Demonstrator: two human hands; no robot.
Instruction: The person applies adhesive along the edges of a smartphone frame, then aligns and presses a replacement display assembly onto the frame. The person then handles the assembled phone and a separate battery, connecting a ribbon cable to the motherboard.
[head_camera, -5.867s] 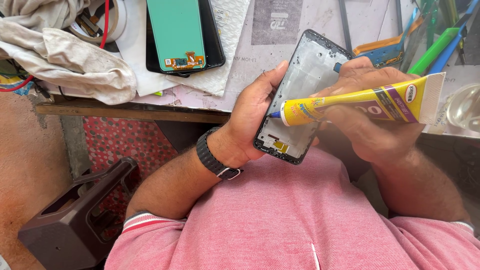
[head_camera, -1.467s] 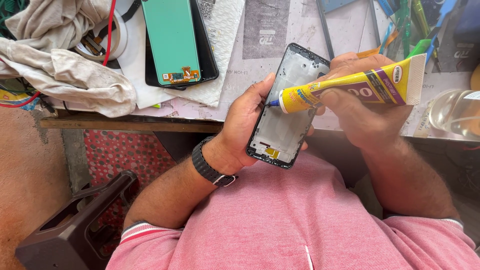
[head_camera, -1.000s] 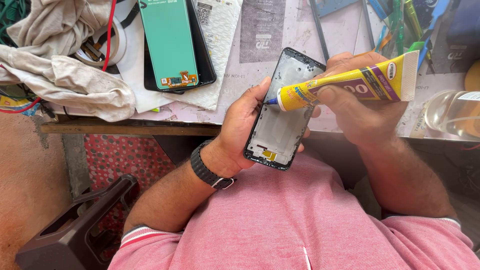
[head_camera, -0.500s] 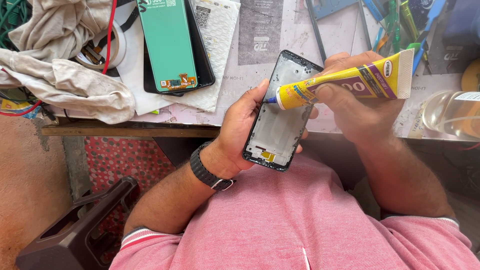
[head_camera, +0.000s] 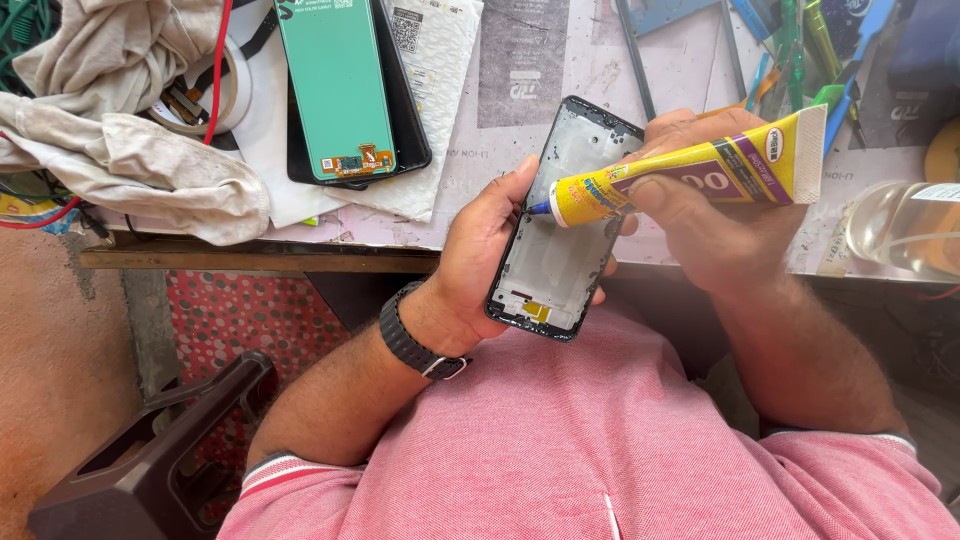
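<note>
The phone frame (head_camera: 560, 235) lies in the left hand (head_camera: 480, 250), just before the table (head_camera: 560, 130) edge. The glue tube (head_camera: 690, 175) crosses it from the right hand (head_camera: 715, 225). The screen panel (head_camera: 335, 90) lies on the table, behind and left, with the cloth (head_camera: 130, 160) further left.

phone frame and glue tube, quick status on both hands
Left hand grips phone frame, open side up. Right hand holds yellow glue tube, nozzle at frame's left edge. Nothing between nozzle and frame.

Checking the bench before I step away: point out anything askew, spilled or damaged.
Nothing spilled or broken. The green display panel lies askew on a black panel, and crumpled cloths hang over the table edge.
</note>
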